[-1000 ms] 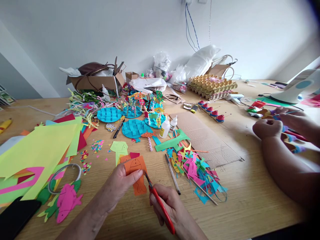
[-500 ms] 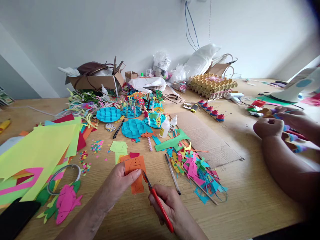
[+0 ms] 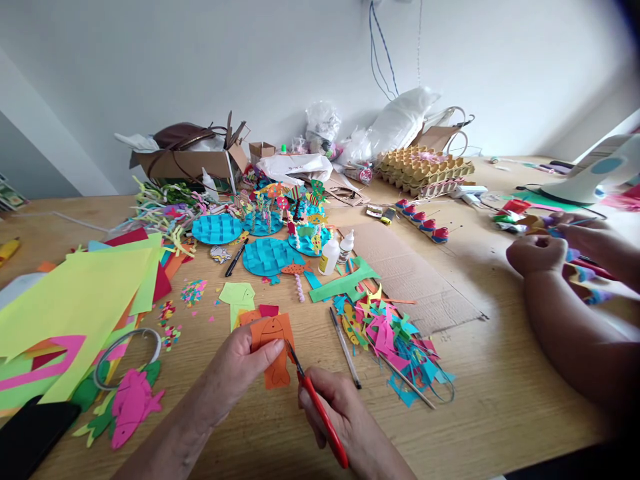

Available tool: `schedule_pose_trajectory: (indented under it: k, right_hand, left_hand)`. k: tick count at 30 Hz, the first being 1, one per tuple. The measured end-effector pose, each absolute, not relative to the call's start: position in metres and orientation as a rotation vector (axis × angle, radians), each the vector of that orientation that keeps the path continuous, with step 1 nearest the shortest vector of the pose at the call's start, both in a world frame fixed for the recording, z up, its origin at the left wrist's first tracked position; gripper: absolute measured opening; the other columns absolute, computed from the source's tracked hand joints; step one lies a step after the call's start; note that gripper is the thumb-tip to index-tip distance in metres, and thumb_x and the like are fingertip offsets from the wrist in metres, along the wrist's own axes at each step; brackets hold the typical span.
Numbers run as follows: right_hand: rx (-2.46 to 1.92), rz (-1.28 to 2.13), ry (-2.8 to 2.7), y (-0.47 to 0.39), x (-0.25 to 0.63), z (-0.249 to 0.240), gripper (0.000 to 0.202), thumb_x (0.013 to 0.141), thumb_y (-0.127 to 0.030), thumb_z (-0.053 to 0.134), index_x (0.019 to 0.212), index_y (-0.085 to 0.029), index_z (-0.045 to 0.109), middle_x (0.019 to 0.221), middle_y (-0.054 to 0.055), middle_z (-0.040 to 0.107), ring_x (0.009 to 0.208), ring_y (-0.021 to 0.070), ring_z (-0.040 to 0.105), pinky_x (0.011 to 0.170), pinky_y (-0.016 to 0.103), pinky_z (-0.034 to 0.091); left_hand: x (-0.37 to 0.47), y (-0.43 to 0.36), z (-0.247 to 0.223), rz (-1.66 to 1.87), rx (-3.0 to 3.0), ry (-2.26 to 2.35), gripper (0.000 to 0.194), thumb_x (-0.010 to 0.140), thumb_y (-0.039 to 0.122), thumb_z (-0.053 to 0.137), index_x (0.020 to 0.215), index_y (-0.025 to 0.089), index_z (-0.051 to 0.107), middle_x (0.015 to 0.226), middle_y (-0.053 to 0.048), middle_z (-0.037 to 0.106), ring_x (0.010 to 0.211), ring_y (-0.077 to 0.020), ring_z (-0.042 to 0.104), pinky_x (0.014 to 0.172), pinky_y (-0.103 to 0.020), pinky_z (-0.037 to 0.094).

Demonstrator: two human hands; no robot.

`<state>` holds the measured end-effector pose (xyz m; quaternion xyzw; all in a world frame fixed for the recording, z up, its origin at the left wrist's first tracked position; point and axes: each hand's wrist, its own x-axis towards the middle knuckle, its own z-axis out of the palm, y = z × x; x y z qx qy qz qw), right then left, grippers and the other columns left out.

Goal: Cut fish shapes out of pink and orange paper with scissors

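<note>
My left hand (image 3: pixel 245 357) pinches a small orange piece of paper (image 3: pixel 277 377) with a fish outline drawn on it, thumb on top. Red-handled scissors (image 3: pixel 320 413) are gripped in my right hand (image 3: pixel 335 400), their blades at the right edge of the orange paper. Behind the paper lie a light green fish cutout (image 3: pixel 238 293) and a dark red scrap (image 3: pixel 269 310). To the left, a pink paper fish (image 3: pixel 133 403) rests with green ones beside a roll of tape (image 3: pixel 113 360). A clear pen (image 3: pixel 345 347) lies right of my hands.
Colored scraps (image 3: pixel 395 333) pile beside a cardboard sheet (image 3: pixel 410 273). Glue bottles (image 3: pixel 329 258) stand near blue paper discs (image 3: pixel 273 257). Colored sheets (image 3: pixel 85 280) and a black phone-like object (image 3: pixel 37 433) are at left. Another person's hands (image 3: pixel 540 253) work at right.
The orange paper and my left hand have shifted very slightly to the right and tilted a little. The scissors stay at its edge; little else differs.
</note>
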<state>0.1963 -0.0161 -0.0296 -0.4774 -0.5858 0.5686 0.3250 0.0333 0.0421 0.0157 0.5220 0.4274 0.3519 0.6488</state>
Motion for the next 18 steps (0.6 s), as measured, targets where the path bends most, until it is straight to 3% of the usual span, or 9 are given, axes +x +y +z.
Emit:
schedule_pose_trajectory:
  k: [18]
  right_hand:
    - [-1.251, 1.443, -1.58, -0.016, 0.1975, -0.0283, 0.032, 0.089, -0.03, 0.041, 0.06, -0.019, 0.034, 0.053, -0.007, 0.029, 0.049, 0.0084, 0.031, 0.046, 0.022, 0.021]
  left_hand:
    - [0.0378, 0.0429, 0.0219, 0.81, 1.144, 0.988, 0.014, 0.072, 0.022, 0.061, 0.078, 0.018, 0.073, 0.07, 0.002, 0.073, 0.066, -0.0146, 0.061, 0.066, -0.021, 0.047]
